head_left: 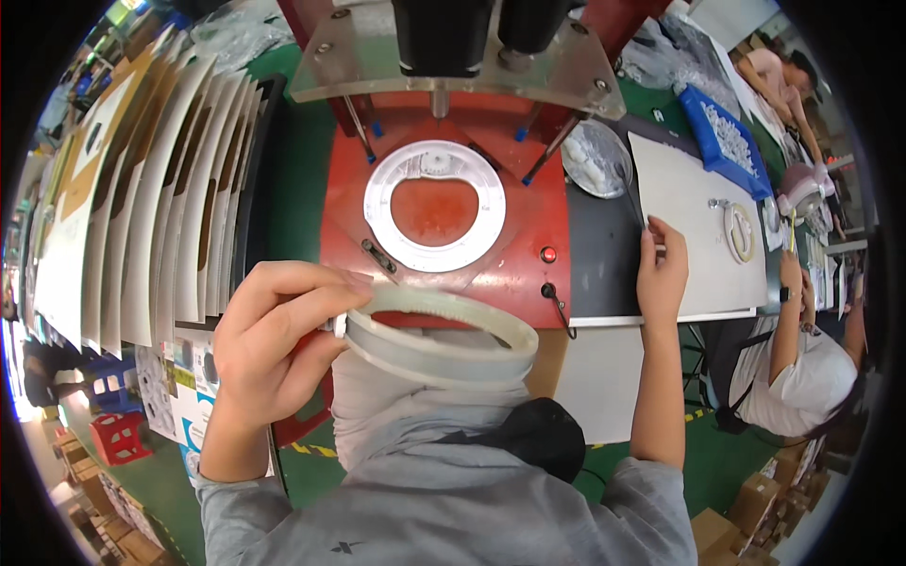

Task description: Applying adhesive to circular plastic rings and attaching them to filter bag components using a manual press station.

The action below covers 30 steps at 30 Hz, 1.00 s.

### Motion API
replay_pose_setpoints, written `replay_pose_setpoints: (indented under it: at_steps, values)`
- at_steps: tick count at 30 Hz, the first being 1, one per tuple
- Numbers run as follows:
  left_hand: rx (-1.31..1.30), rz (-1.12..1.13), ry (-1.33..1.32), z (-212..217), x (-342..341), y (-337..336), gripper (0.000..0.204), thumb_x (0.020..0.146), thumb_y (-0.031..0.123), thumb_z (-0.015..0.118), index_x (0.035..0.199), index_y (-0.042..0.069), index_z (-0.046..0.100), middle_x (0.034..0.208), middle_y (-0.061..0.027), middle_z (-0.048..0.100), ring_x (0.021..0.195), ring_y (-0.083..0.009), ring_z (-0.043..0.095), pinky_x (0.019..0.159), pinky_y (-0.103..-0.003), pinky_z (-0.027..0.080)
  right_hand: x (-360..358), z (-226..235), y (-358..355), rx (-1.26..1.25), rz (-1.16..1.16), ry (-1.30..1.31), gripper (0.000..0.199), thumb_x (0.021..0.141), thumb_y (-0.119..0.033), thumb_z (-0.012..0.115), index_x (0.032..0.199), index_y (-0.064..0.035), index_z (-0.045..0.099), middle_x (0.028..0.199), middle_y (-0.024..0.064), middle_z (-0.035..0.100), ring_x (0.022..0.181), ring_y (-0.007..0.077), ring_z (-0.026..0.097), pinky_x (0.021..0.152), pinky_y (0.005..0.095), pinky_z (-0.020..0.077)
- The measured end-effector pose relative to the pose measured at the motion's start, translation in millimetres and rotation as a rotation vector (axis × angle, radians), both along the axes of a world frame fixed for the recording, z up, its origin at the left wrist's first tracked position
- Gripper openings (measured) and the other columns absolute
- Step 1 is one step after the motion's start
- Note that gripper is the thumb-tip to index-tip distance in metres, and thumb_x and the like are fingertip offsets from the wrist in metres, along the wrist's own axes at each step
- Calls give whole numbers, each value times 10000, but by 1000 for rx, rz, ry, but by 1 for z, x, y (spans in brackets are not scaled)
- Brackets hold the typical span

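My left hand (278, 344) pinches a pale translucent plastic ring (439, 363) by its left side, holding it tilted above my lap, in front of the red machine base. A small white piece shows at the ring's edge by my fingertips. My right hand (664, 278) is closed on the near end of a thin dark stick (636, 202), whose far end lies in a round bowl (578, 174) with a white substance. A white ring-shaped plastic part (382, 212) with a wide opening lies flat on the red machine base (349, 274), under the press head.
A clear plate (557, 80) on metal rods hangs over the base. A red button (548, 255) and a cable sit at its right. Upright cardboard sheets (142, 208) stand left. A blue bin (722, 141) of small white parts stands right, near a pale board (698, 245). Other people work at right.
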<state>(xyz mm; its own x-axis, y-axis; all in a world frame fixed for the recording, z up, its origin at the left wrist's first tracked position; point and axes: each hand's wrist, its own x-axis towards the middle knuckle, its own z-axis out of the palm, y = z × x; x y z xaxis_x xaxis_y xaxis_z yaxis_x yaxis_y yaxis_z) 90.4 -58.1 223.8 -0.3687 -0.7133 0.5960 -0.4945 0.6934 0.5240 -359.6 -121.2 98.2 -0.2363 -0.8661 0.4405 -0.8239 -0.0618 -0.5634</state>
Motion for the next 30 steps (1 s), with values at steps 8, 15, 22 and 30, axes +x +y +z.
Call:
replay_pose_setpoints:
  at_steps: [8, 15, 22, 30]
  values:
    - [418, 153, 268, -15, -11, -12, 290, 939, 56, 772, 1219, -5, 723, 988, -120, 710, 842, -169, 682, 731, -299, 549, 96, 70, 32, -232, 277, -59, 75, 976, 24, 667, 1050, 24, 682, 984, 126, 666, 864, 236, 618, 750, 344, 494]
    - [557, 252, 492, -34, -50, -21, 303, 977, 72, 747, 1225, 12, 583, 851, 14, 600, 707, -23, 564, 619, -206, 456, 198, 95, 36, -173, 755, 54, 336, 814, -142, 852, 1107, -48, 717, 1085, 136, 640, 991, 338, 593, 855, 451, 472]
    - [458, 392, 580, -53, -66, -33, 303, 942, 180, 734, 1070, 40, 497, 836, -136, 670, 717, -304, 687, 648, -432, 529, 216, 105, 24, -123, 736, 202, 305, 777, -166, 879, 1015, -71, 714, 1031, 83, 607, 1014, 315, 543, 881, 454, 424]
    - [197, 471, 340, -58, -49, -45, 215, 938, 137, 788, 889, 5, 625, 813, -118, 662, 686, -200, 620, 617, -330, 504, 212, 120, -13, -15, 811, 239, 194, 763, -70, 824, 928, -59, 723, 928, 64, 626, 952, 309, 565, 851, 427, 440]
